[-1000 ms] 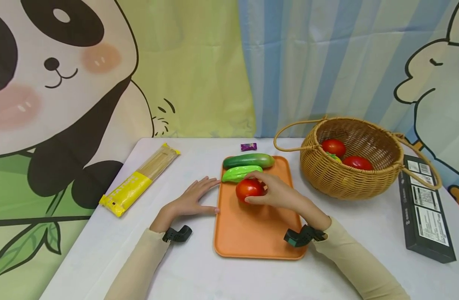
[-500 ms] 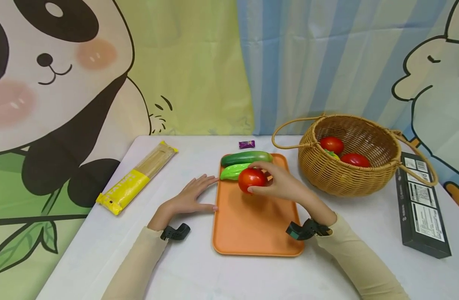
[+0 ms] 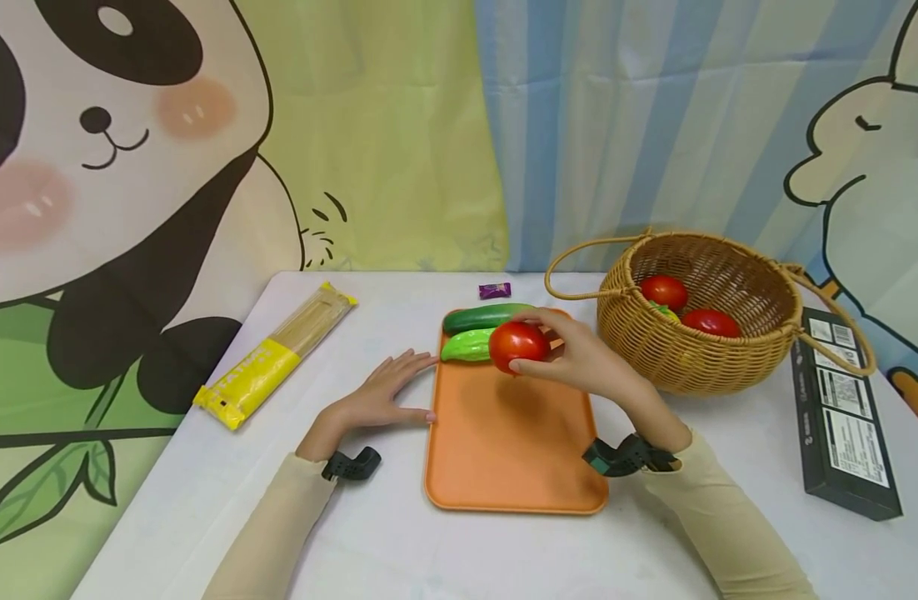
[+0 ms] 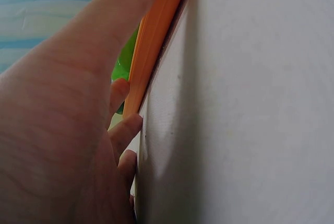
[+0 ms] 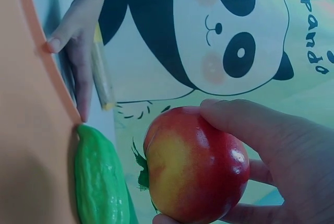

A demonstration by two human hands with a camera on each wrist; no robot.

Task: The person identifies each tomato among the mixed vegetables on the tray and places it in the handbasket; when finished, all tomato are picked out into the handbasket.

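Note:
A red tomato [image 3: 517, 346] with a green leafy calyx is held between the thumb and fingers of my right hand [image 3: 590, 360]. It hangs over the orange tray [image 3: 515, 458], apart from its floor, with a shadow beneath. The right wrist view shows the calyx on the tomato's [image 5: 195, 166] underside. My left hand [image 3: 376, 398] lies spread at the tray's left edge, thumb and fingertips at the rim. At the tray's far end lie a dark green cucumber [image 3: 483, 317] and a light green bitter melon [image 3: 466, 344], each partly hidden behind the right hand or the tomato.
A wicker basket [image 3: 691, 358] with two red tomato-like items and something yellow-green stands at the back right. Beside it lies a black box [image 3: 849, 417]. A yellow noodle packet [image 3: 275, 358] is on the left; a small purple wrapped candy [image 3: 495, 291] lies behind the tray.
My right hand has lifted the tomato off the tray and carried it slightly right and away from me. The left hand has stayed at the tray's edge.

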